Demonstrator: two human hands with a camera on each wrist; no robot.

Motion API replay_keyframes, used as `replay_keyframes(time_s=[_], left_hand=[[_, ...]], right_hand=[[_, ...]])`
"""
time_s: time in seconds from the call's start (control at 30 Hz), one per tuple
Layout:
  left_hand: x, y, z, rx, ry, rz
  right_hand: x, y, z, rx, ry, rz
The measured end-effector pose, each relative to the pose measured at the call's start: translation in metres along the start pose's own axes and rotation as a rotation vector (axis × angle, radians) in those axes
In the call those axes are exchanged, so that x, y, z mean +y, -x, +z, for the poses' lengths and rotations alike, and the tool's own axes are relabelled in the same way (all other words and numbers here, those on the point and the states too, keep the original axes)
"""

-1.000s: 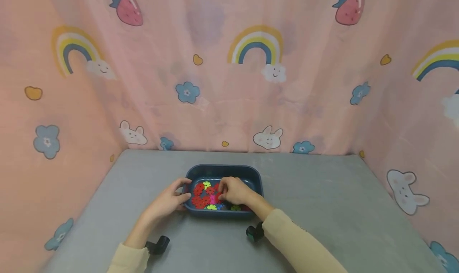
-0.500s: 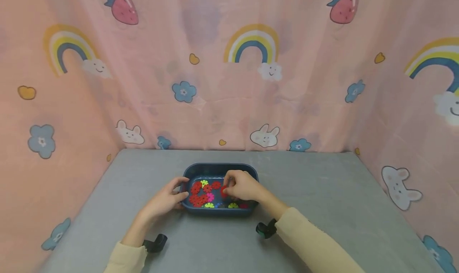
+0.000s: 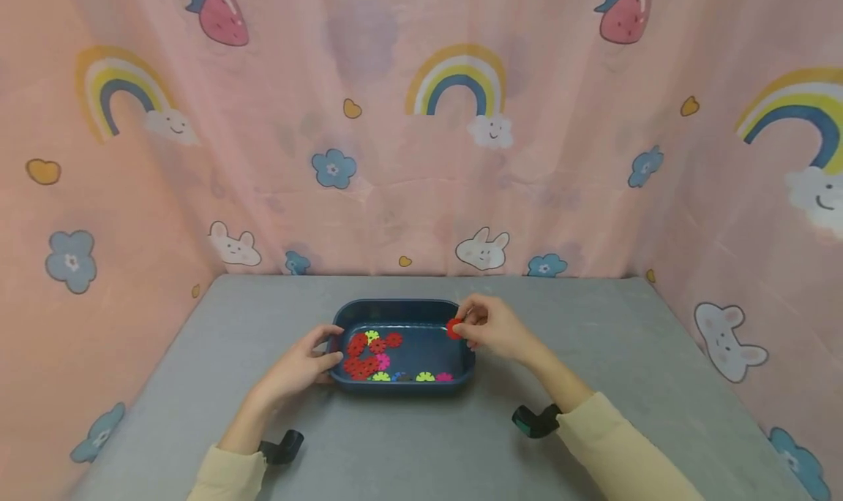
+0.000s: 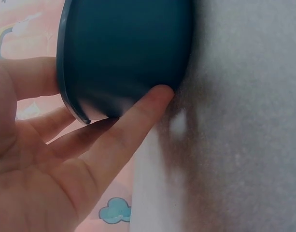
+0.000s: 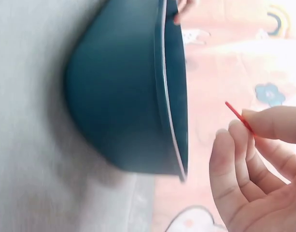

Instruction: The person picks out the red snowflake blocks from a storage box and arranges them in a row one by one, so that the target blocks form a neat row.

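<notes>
A dark blue plastic basin (image 3: 405, 388) sits on the table with several flat notched snowflake discs inside. Red discs (image 3: 362, 367) are heaped at its left side, with yellow, pink and blue ones among them and along the front. My left hand (image 3: 296, 363) holds the basin's left end, digits over the rim and one finger (image 4: 138, 113) against the outer wall. Over the right rim, my right hand (image 3: 500, 331) pinches a red snowflake disc (image 3: 454, 329) between thumb and fingertips. The right wrist view shows that disc (image 5: 238, 116) edge-on, above the rim and apart from it.
The basin stands on a grey table (image 3: 593, 340) whose surface extends to both sides and in front. A pink patterned curtain (image 3: 408, 194) hangs behind it and along the sides. Black wrist devices (image 3: 536, 420) sit at both sleeves.
My right hand has lifted a red snowflake disc from the basin's middle and carried it right, up over the right rim. My left hand keeps its hold on the left end.
</notes>
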State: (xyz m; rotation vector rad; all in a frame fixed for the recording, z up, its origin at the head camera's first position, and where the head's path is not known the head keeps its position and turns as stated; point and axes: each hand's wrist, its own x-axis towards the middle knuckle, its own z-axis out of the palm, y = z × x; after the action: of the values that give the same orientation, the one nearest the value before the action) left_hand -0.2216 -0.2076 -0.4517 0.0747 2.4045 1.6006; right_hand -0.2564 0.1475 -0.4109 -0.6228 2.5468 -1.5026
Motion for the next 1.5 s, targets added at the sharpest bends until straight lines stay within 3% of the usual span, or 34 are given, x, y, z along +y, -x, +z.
replay_keyframes(time_s=[0.23,0.37,0.7,1.0,1.3,1.5], left_hand=[[0.000,-0.003,0.001,0.027,-0.015,0.003],[0.000,-0.002,0.000,0.029,-0.023,0.010],[0.001,0.001,0.001,0.048,-0.017,0.015],[-0.005,-0.003,0.000,0.036,0.006,0.011],[-0.004,-0.001,0.001,0.027,0.011,0.017],[-0.004,-0.001,0.000,0.028,0.010,0.010]], right_hand=[[0.020,-0.006,-0.019,0.174,0.037,0.075],[0.035,-0.013,-0.024,0.218,0.062,0.117],[0.073,-0.032,-0.029,0.182,0.035,0.234],[0.092,-0.040,-0.021,0.164,0.112,0.334],[0.094,-0.036,-0.024,0.170,0.239,0.286],[0.084,-0.029,-0.036,0.179,0.218,0.252]])
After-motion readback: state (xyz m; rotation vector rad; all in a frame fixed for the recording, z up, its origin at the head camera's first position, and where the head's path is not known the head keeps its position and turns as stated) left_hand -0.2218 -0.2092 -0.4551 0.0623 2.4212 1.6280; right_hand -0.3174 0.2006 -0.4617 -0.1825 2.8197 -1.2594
